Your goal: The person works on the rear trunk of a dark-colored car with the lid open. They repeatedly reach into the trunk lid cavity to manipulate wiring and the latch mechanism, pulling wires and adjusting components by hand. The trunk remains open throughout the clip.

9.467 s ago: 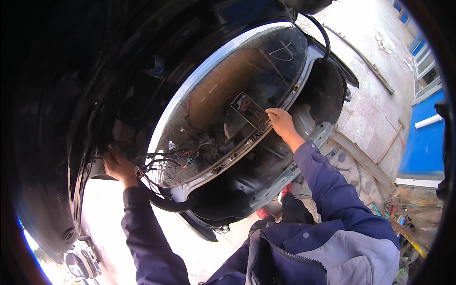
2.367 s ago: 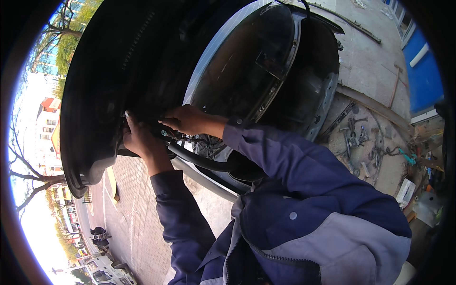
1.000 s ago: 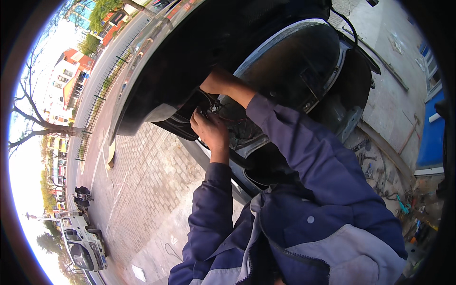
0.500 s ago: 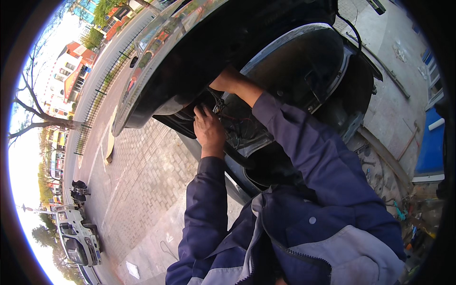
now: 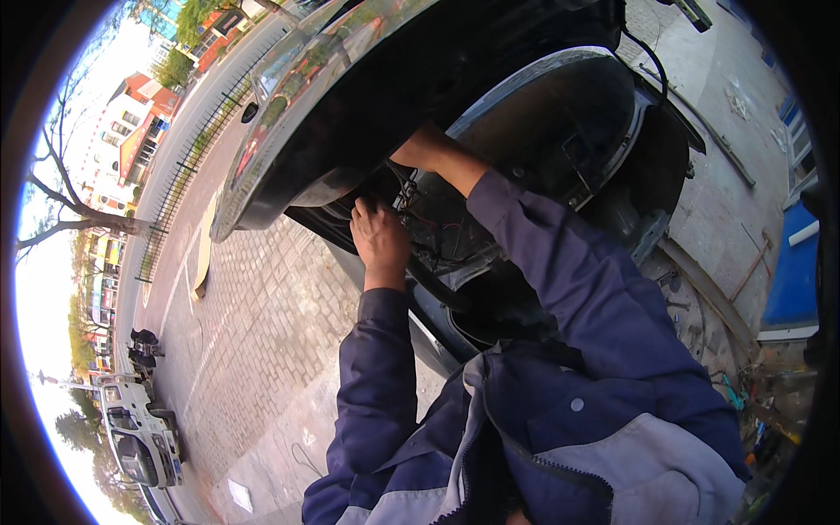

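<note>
A raised black car lid (image 5: pixel 376 96) fills the upper middle. Under its edge, my right hand (image 5: pixel 420 149) reaches in, its fingertips hidden. My left hand (image 5: pixel 379 241) is lower, its fingers bent at the dark rim beside a bundle of black wires (image 5: pixel 407 192); what they grip is hidden. Thin red and black wires (image 5: pixel 437 223) trail over the rear glass (image 5: pixel 516 140), on which a dark rectangular phone (image 5: pixel 583 162) rests. A thick black rubber-like strip (image 5: pixel 437 284) runs below the wires.
Right: long metal strips (image 5: pixel 709 289), tools and scraps (image 5: pixel 752 402) on the ground, and a blue panel (image 5: pixel 792 271). Left: paved ground (image 5: pixel 262 315), railing (image 5: pixel 188 175), parked two-wheeler (image 5: pixel 144 350), white vehicle (image 5: pixel 140 437), trees and buildings. A black hose (image 5: pixel 656 70) arches at top right.
Since the oldest frame, my right hand has left the phone and moved under the lid, and the street has come into view. In the last half second, my left hand shifted slightly left.
</note>
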Demonstrator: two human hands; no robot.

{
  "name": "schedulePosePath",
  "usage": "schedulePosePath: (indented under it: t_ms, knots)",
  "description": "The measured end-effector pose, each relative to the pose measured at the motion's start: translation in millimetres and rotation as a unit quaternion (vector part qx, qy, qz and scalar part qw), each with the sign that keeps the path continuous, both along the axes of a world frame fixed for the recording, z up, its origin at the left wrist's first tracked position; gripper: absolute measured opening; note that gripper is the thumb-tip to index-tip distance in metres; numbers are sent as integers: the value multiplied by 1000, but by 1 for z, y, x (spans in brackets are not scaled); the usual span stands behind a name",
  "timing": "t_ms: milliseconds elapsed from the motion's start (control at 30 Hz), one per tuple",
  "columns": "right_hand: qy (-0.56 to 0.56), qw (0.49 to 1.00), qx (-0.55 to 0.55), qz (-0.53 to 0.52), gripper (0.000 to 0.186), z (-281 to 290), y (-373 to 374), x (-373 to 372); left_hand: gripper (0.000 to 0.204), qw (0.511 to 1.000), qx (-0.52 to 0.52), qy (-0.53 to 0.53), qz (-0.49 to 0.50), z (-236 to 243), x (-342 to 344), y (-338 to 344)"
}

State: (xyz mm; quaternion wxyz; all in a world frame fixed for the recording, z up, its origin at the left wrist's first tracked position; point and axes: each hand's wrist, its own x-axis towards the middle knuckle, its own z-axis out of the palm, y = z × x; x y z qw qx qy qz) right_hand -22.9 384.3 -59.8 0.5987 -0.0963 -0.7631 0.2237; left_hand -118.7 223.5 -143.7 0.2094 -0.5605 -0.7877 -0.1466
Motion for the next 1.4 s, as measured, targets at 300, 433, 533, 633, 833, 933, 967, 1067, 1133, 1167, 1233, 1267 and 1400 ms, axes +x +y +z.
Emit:
schedulePosePath:
  t_ms: [300,433,533,633,833,933,967,1067,1133,1167,1233,1267,1400]
  knots:
    - [-11,998,-53,27,21,-3,0,2,34,984,165,-43,-51,-5,2,-9]
    - [28,988,-135,65,26,6,-19,4,23,990,123,-56,-29,-6,-11,-11]
    - [-11,956,-249,158,30,20,-29,13,14,987,148,-16,-51,-4,-22,-2]
    - [-8,914,-331,234,30,32,-39,19,11,996,81,-18,-19,-2,-22,3]
    - [-1,885,-389,257,25,44,-43,27,24,986,60,101,-117,11,-6,5]
    - [-18,889,-393,234,25,41,-43,31,35,976,-20,132,-170,20,-7,13]
    - [-24,892,-389,229,25,41,-42,31,37,973,-39,144,-176,22,-8,17]
    - [-40,899,-373,227,25,41,-39,33,42,961,-39,163,-220,27,-18,14]
    - [-41,901,-368,227,25,40,-37,33,36,960,-88,149,-219,30,-23,12]
    - [-42,896,-383,222,25,39,-35,33,33,960,-93,149,-220,32,-26,10]
    - [-34,901,-371,221,24,36,-32,32,27,958,-127,148,-211,37,-32,6]
    - [-48,900,-375,218,23,34,-29,32,20,959,-86,146,-226,38,-34,2]
    - [-125,943,-260,164,23,22,-7,30,27,952,-72,163,-250,40,-40,-13]
